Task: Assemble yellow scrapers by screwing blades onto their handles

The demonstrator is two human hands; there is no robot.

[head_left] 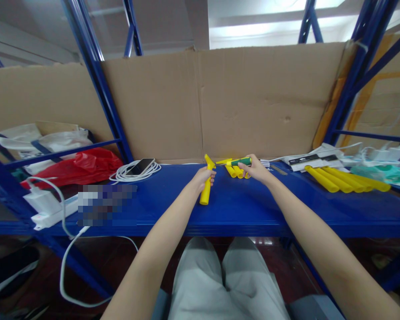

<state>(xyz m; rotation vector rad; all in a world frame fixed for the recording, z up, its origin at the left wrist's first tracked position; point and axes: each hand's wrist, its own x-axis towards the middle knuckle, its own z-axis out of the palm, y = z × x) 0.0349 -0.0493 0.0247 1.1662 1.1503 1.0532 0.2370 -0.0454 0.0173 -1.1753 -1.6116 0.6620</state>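
Left hand (207, 177): we are closing the fingers around the yellow T-shaped handle (205, 195), at the middle of the blue shelf (246, 213).
Right hand (252, 169): we are gripping the green screwdriver (240, 162) with curled fingers, tip pointing toward the handle's head.
Yellow tubes (340, 180): they are lying at right.
Phone (142, 166): it is resting on the coiled white cable (119, 175).

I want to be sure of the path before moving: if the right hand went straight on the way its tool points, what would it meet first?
Likely the head of the yellow piece in the left hand; the right hand's green-handled tool points there. Any remaining gap is unclear.
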